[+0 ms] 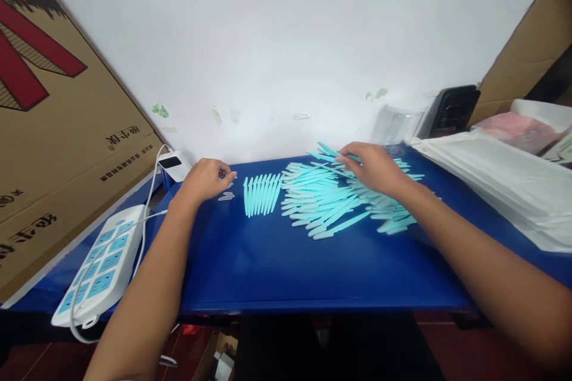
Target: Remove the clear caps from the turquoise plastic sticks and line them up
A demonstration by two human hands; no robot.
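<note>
My right hand (373, 168) is closed on a few turquoise eyebrow razors (325, 153), their tips pointing left above a loose pile of the same razors (319, 190). To the left of the pile, several more razors lie side by side in a neat row (261, 195). My left hand (206, 180) is near the table's left end with thumb and forefinger pinched together; what is between them is too small to name. Just below its fingertips lie small clear plastic caps (226, 196).
A white power strip (105, 262) with cords lies at the left, beside a large cardboard box (67, 131). A small white device (175, 165) stands at the back left. At the right are a clear jar (400, 125), a black object (451, 110) and stacked white sheets (496, 184).
</note>
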